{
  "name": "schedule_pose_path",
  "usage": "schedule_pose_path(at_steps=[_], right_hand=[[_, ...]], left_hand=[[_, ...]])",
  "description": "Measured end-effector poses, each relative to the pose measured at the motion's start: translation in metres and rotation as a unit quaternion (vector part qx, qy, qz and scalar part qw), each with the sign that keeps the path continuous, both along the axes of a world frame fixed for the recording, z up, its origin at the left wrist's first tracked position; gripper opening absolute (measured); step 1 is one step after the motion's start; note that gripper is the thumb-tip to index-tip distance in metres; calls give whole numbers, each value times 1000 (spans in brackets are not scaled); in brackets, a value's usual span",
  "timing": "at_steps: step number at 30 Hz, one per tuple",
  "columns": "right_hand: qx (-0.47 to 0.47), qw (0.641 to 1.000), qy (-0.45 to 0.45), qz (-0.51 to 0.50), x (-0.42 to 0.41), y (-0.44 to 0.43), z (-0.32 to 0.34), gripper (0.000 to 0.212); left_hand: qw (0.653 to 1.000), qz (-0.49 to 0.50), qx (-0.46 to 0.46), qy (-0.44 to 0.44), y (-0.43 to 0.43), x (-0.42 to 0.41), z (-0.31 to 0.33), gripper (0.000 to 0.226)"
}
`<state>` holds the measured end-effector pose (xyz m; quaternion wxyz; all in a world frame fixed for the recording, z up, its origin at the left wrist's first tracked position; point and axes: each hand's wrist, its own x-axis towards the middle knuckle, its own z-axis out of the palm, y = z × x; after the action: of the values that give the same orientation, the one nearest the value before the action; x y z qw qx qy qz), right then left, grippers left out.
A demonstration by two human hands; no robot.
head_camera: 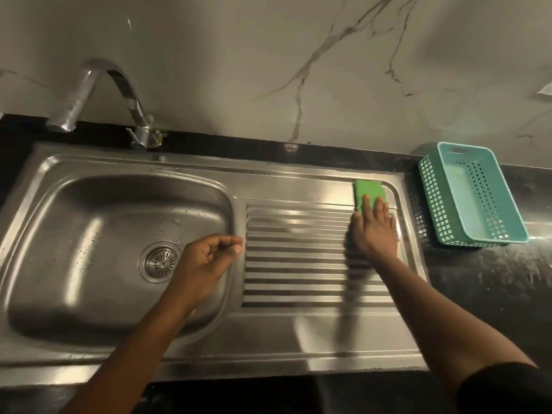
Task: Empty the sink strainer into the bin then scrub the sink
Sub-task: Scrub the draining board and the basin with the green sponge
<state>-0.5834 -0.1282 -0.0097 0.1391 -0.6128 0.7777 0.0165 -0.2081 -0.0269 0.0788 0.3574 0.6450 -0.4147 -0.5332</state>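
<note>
Downward view of a stainless steel sink [89,294] set into a glossy black table [493,279]. On the left, a deep basin shaped like a rounded rectangle, in brushed metal beaded with a few water drops. On the basin floor, a round metal strainer [162,261] with radiating slots, seated in the drain. On the right, a flat drainboard [298,264] pressed with long parallel ridges.

Right hand [373,231] flat at the far right corner of the drainboard, fingers straight and spread, pressing down on a bright green rectangular sponge [369,191], soft-looking, on the smooth steel just beyond the ridges. Left hand [206,261] over the basin's right rim, near the strainer, curled into a loose fist, thumb against the index fingertip, nothing visible inside.

Behind the basin, a curved chrome tap [119,82], spout arched to the left. Just beside the sink on the right, a teal plastic basket [430,186], rectangular and lattice-walled. Behind everything, a pale marble-patterned wall [298,70] with thin dark veins.
</note>
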Motion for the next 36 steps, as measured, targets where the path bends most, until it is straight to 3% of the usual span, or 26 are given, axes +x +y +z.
schedule_pose_path(at_steps=[3,5,8,11,15,18,21,24,26,28,30,33,36], right_hand=[[-24,984,-57,-167,62,-19,-3,71],[-22,982,-72,-171,112,-23,-1,76],[-25,997,-73,-8,202,-10,-9,79],[-15,990,-75,119,268,4,-12,74],[-9,975,-60,215,249,4,-2,72],[-16,939,-83,334,226,14,9,82],[-20,903,-138,407,216,28,22,61],[-55,922,-230,307,193,42,36,28],[-24,930,-340,138,163,41,48,27],[-23,921,-388,-12,119,28,61,33],[-35,941,-328,-77,69,9,77,41],[22,988,-135,-76,7,-20,96,39],[22,992,-60,-107,-17,-36,90,42]], left_hand=[[1000,-3,1,-8,2,9,1,19],[1000,-7,2,-10,2,15,2,19],[1000,1,-2,-8,1,19,3,20],[1000,0,-13,-21,-1,23,5,20],[999,-5,-26,-23,-4,25,4,19],[1000,-13,-18,-16,-4,18,1,18],[1000,-25,-17,-2,-6,6,2,17],[999,-23,-26,8,-6,0,4,18],[999,-25,-34,3,-6,-2,5,18],[999,-26,-36,5,-5,-2,6,19],[999,-30,-33,3,-4,-3,6,18],[999,-28,-24,0,-3,-5,5,19],[999,-28,-20,4,-1,-9,4,19]])
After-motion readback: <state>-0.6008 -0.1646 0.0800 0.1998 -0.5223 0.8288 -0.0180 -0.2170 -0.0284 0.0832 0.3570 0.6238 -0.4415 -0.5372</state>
